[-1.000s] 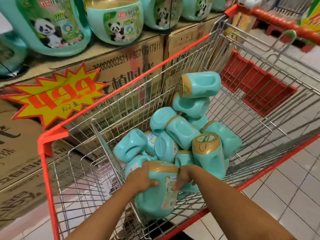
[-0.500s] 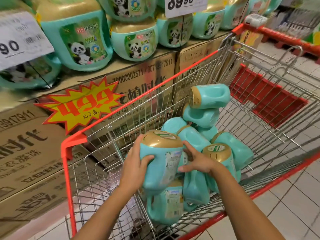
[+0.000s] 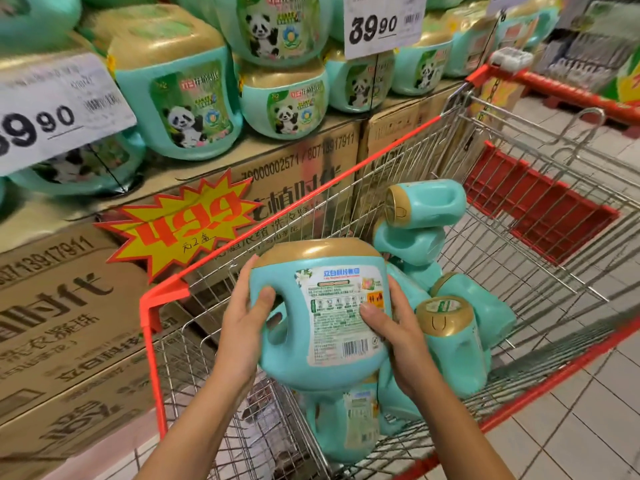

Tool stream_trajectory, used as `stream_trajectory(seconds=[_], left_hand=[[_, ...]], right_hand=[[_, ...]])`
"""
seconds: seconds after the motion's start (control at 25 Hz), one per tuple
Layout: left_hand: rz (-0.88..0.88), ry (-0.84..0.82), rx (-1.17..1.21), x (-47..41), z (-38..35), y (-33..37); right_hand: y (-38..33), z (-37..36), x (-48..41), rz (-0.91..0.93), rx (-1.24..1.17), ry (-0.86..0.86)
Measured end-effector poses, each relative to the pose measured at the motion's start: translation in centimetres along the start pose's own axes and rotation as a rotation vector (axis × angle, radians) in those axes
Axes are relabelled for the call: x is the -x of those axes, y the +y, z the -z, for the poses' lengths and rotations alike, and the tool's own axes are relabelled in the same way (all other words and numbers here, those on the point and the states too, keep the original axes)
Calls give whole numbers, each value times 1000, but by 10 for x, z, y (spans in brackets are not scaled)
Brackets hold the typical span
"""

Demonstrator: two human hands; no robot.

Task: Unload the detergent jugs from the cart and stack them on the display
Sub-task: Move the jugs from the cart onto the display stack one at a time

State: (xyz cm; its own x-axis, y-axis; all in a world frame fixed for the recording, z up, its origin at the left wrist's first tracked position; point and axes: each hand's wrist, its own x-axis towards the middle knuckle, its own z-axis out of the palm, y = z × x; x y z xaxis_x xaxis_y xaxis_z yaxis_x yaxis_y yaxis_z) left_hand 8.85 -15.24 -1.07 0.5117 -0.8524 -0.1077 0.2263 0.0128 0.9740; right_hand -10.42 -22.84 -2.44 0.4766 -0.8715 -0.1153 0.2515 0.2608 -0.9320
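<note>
**While Both Hands Clasp It, One Jug Hangs Above the Cart**

Where the two hands meet, a teal detergent jug (image 3: 322,306) with a gold cap is held upright, its back label and barcode facing the camera. The left hand (image 3: 239,327) grips the handle side, thumb pressed on the handle's upper bend and fingers wrapped behind. The right hand (image 3: 391,327) clasps the opposite flank, thumb lying across the label and fingers curled round the far side. Both holds are closed firmly on the jug, and neither hand is slack.

Directly beneath the grip, a lower jug (image 3: 346,424) sits in the near end of the wire cart (image 3: 311,199), label toward the camera. Just right of the right hand, a tilted jug (image 3: 453,344) shows its gold cap. Beyond the grip, more jugs lie heaped on their sides — the topmost jug (image 3: 426,202) has its cap pointing left. The cart's red rim climbs diagonally past the left hand.

Up and left of the grip stands the display: panda-label jugs (image 3: 180,105) in tiers on brown cardboard cartons (image 3: 69,306). A white price card (image 3: 382,24) reading 39.90 hangs above the grip, and a yellow-and-red starburst sign (image 3: 183,223) reading 499 is on the cartons just up-left of the left hand. To the right of the grip, past the cart, lie pale floor tiles (image 3: 571,427).
</note>
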Motion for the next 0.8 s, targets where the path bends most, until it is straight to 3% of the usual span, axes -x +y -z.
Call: stream_trajectory(seconds=[0.2,0.32,0.48,0.64,0.8], left_hand=[[51,-213,145,7,-4,16],[12,-146,226,13,-7,23],[-53,-26,235,23,-1,38],[-71,-29,153,29,14,47],[-94,-62,-82,32,33,57]], right_hand=[[-34,-30,31,167,242,129],[-55,-47,39,205,580,166],[-61,-82,49,99,1115,256],[-51,-109,57,2,1079,224],[-45,-112,50,-61,966,186]])
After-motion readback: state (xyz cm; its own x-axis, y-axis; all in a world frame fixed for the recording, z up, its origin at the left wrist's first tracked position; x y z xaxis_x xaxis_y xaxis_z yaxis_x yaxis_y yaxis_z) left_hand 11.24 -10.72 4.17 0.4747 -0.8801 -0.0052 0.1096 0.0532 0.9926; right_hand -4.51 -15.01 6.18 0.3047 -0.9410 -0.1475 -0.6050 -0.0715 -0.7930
